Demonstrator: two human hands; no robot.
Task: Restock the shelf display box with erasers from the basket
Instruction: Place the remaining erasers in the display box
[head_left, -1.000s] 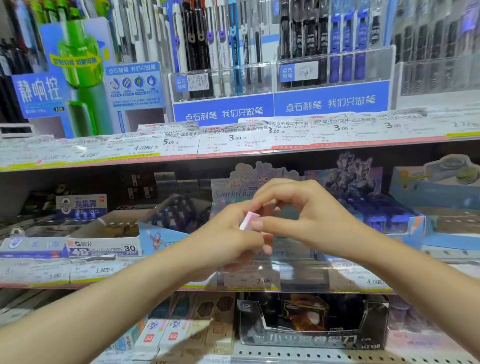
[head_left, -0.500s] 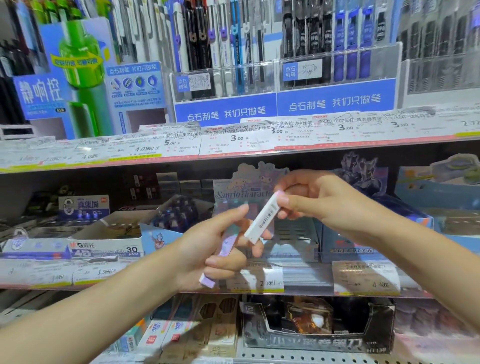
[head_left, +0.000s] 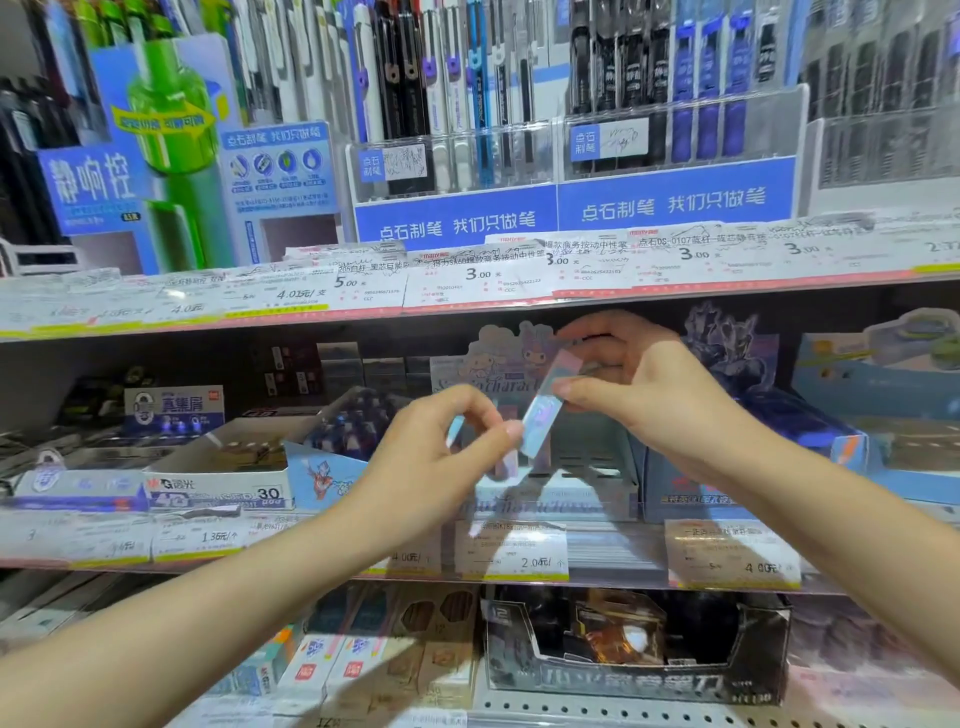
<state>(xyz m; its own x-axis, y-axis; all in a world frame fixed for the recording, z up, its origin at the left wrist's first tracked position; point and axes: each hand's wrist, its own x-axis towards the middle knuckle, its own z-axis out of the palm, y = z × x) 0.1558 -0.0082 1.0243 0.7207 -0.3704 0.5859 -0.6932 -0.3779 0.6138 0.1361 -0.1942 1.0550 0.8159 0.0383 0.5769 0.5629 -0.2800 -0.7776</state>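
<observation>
**Right hand pinches one eraser above the display box**

The right hand (head_left: 644, 395) pinches a pale eraser (head_left: 545, 410) by its upper end, tilted, just above the display box (head_left: 582, 457). The left hand (head_left: 431, 462) grips more erasers (head_left: 501, 457) (count unclear). Best lower it lengthwise into an open slot, aligned with its neighbours.

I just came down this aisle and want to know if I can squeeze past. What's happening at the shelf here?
A person is restocking stationery. The right hand pinches a slim wrapped eraser, tilted, in front of the pastel character display box on the middle shelf. The left hand grips more erasers just below it. Nothing is going into the box yet, and the basket is out of view.
</observation>
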